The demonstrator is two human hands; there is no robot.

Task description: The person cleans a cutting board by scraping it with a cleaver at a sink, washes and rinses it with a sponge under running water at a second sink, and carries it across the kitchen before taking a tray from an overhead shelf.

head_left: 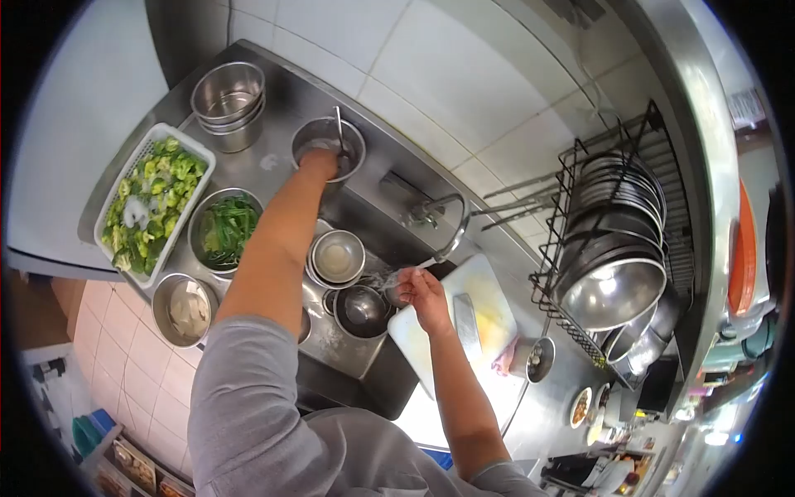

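Observation:
My left hand (318, 161) reaches into a deep steel pot (351, 170) at the back of the counter; its fingers are hidden inside, beside an upright metal handle (338, 120). Under the mouth of the curved tap (455, 236), my right hand (414, 287) has its fingers curled round something too small to make out, with water splashing beside it. Left of that hand, a steel bowl (339, 257) holds cloudy liquid, and a dark round pan (362, 311) sits in the sink area.
A white basket (207, 152) of broccoli, a bowl of green vegetables (217, 232), stacked steel pots (228, 99) and another bowl (184, 311) stand left. A white cutting board (422, 340) with a cleaver (466, 327) lies right, below a wire rack (551, 248) of bowls.

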